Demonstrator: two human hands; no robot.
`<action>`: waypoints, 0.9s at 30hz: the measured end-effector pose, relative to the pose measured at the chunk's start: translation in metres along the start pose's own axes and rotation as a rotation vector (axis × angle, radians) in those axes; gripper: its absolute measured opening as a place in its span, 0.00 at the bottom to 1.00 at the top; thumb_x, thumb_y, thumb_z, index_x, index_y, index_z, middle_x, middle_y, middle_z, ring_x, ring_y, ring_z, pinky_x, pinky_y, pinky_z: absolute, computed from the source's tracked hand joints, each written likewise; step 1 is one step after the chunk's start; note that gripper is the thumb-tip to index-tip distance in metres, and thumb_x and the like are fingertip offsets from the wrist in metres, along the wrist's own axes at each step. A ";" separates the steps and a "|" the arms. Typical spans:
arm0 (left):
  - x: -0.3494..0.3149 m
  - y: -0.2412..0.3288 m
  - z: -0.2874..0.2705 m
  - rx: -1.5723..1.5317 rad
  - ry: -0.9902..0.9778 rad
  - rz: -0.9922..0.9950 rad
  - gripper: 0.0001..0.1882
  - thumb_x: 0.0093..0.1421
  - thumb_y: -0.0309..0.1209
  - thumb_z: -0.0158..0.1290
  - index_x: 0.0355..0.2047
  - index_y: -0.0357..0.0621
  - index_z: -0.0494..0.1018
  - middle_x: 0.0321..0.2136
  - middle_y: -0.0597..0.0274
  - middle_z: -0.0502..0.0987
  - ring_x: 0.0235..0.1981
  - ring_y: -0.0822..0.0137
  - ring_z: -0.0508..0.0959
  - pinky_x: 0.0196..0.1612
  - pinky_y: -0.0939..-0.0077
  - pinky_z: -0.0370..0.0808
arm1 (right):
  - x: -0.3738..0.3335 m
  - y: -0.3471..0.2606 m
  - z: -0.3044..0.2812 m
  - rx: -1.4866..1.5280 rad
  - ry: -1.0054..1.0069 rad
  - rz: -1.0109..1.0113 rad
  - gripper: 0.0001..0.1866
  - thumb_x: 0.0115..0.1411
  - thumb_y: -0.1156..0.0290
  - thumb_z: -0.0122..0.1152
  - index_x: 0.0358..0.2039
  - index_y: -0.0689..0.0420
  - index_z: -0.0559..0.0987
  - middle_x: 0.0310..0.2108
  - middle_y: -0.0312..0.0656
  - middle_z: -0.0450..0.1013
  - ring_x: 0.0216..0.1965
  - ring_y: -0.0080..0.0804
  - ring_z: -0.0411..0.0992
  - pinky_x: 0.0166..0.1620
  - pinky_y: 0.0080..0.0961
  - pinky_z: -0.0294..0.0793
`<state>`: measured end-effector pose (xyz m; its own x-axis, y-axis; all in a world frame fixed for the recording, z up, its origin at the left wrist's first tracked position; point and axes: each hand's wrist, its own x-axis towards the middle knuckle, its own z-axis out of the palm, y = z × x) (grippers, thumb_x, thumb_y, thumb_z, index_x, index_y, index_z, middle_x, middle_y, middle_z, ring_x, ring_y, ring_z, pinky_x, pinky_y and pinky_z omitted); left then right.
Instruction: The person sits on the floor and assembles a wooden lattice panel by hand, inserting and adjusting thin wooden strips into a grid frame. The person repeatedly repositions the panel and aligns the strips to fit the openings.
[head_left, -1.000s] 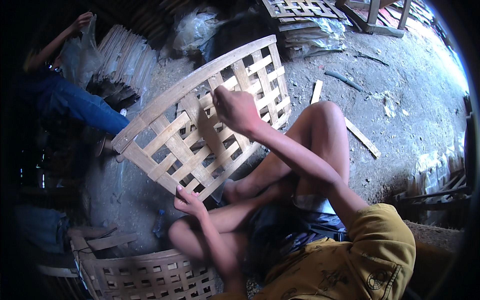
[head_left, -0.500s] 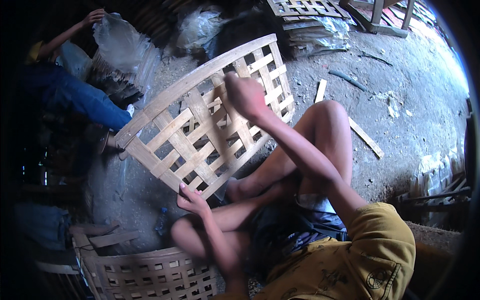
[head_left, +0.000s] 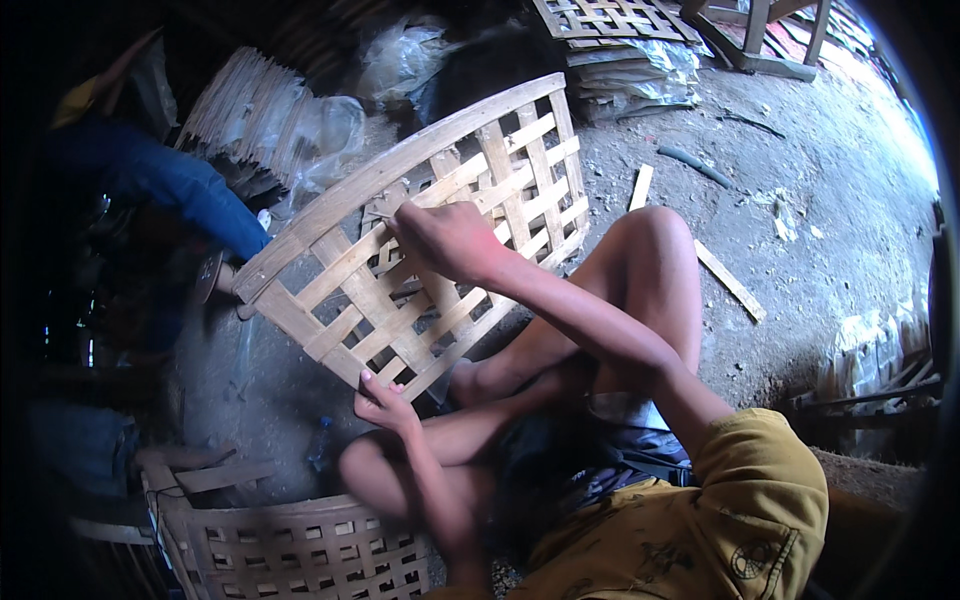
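Sitting on a dirt floor [head_left: 800, 180], holding a woven panel [head_left: 420, 230] tilted at centre, its curved rim running from 9 o'clock up toward 12. Left hand [head_left: 385, 405] pinching the panel's lower edge at 7 o'clock, grip closed on a slat end. Right hand [head_left: 445, 238] pressing into the lattice at the panel's middle, fingers curled about a slat, grip closed. Open floor lying from 1 to 3 o'clock, scattered with two loose slats [head_left: 730, 280] and scraps. Resting at 6 to 7 o'clock, a woven basket [head_left: 300, 545], inside hidden. Stacked at 12 o'clock, more panels [head_left: 600, 20] over clear plastic wrap [head_left: 640, 75]. Crumpled at 11 o'clock, clear bags [head_left: 330, 125] beside a bundle of strips [head_left: 235, 100]. Crouching at 9 to 10 o'clock, another person in blue trousers [head_left: 170, 180].
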<state>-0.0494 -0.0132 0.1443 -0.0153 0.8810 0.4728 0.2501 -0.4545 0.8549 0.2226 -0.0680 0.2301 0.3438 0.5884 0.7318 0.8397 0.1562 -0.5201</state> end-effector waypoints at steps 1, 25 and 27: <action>0.000 0.000 0.001 -0.010 -0.009 0.014 0.30 0.73 0.42 0.51 0.19 0.28 0.70 0.11 0.61 0.67 0.13 0.72 0.67 0.15 0.75 0.66 | 0.003 -0.002 0.002 -0.012 -0.048 -0.001 0.12 0.67 0.60 0.58 0.37 0.54 0.69 0.19 0.48 0.75 0.21 0.55 0.76 0.26 0.49 0.74; 0.001 -0.002 0.001 -0.044 -0.013 -0.027 0.28 0.73 0.42 0.51 0.27 0.23 0.75 0.16 0.58 0.72 0.14 0.73 0.67 0.14 0.79 0.65 | 0.001 0.060 -0.015 -0.202 0.228 0.102 0.11 0.69 0.62 0.57 0.34 0.54 0.69 0.18 0.45 0.74 0.20 0.52 0.75 0.25 0.46 0.73; 0.003 -0.002 -0.001 -0.048 -0.030 -0.008 0.28 0.73 0.42 0.51 0.26 0.24 0.75 0.16 0.59 0.72 0.14 0.73 0.67 0.14 0.79 0.64 | 0.003 0.066 -0.020 -0.259 0.212 0.073 0.12 0.68 0.61 0.58 0.34 0.53 0.69 0.20 0.43 0.74 0.21 0.49 0.76 0.24 0.42 0.74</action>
<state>-0.0507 -0.0098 0.1440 0.0125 0.8879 0.4599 0.2039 -0.4525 0.8681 0.2874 -0.0720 0.2065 0.4638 0.4084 0.7862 0.8792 -0.1027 -0.4653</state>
